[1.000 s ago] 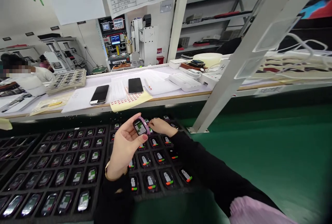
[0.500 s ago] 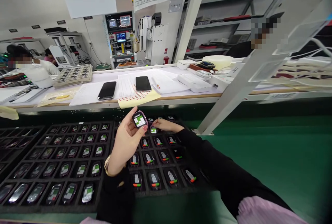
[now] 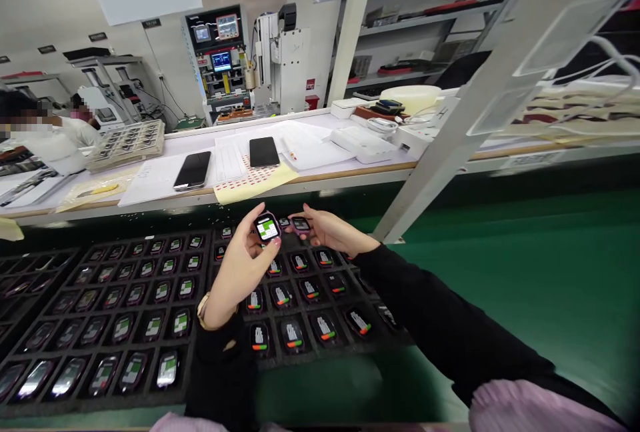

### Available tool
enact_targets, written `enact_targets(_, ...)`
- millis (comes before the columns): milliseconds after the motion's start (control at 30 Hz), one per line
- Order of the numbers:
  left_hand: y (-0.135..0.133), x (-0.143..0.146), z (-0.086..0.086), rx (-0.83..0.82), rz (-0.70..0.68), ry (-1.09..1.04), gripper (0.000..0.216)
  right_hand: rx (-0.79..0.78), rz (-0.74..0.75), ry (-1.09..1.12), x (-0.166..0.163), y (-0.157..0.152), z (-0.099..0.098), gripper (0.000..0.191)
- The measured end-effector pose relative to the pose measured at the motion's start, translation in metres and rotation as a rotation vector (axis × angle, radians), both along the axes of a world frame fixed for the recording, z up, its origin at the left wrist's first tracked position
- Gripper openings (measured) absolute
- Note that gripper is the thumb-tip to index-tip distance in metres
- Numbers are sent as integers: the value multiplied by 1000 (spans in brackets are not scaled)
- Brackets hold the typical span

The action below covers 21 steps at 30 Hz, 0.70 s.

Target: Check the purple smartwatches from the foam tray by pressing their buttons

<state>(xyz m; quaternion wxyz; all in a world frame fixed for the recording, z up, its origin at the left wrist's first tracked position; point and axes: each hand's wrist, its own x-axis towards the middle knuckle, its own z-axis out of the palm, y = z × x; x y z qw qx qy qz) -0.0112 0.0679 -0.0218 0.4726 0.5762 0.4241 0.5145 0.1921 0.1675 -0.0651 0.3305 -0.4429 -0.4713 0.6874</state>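
Observation:
My left hand grips a smartwatch body by its edges, its lit screen showing green and white blocks. Beside it, my right hand pinches a second smartwatch with a purplish case, tilted, its screen mostly dark with a pale line. Both are held above a black foam tray with rows of similar watches, many screens showing white text over a red and green bar. To the left, another black tray carries watches with green and white screens. The right hand hides some of the far slots.
Behind the trays runs a raised shelf with two phones, papers, a yellow sheet and a white box. A slanted metal post stands right of the tray. A person sits at far left.
My right hand has lifted a watch out of the tray and brought it up beside the left one. The left hand still holds its watch. The view has shifted slightly.

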Motion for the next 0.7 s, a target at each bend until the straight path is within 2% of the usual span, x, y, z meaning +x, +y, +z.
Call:
enact_targets(100, -4, 0, 5, 16, 11, -16, 70, 39, 13, 122, -1, -26, 23, 24)
enact_targets(133, -5, 1, 6, 22, 17, -16, 69, 68, 9, 150, -2, -33, 29, 23)
enact_targets(267, -10, 4, 11, 78, 68, -11, 57, 298, -18, 271, -13, -54, 43, 44)
enact_targets(433, -12, 6, 14, 119, 165, 12, 36, 397, -127, 382, -28, -65, 50, 49)
enact_targets(533, -11, 6, 11, 77, 189, 8, 38, 396, -143, 402, -30, -67, 50, 50)
enact_targets(700, -7, 8, 6, 43, 159, -43, 44, 404, -123, 314, -23, -62, 45, 47)
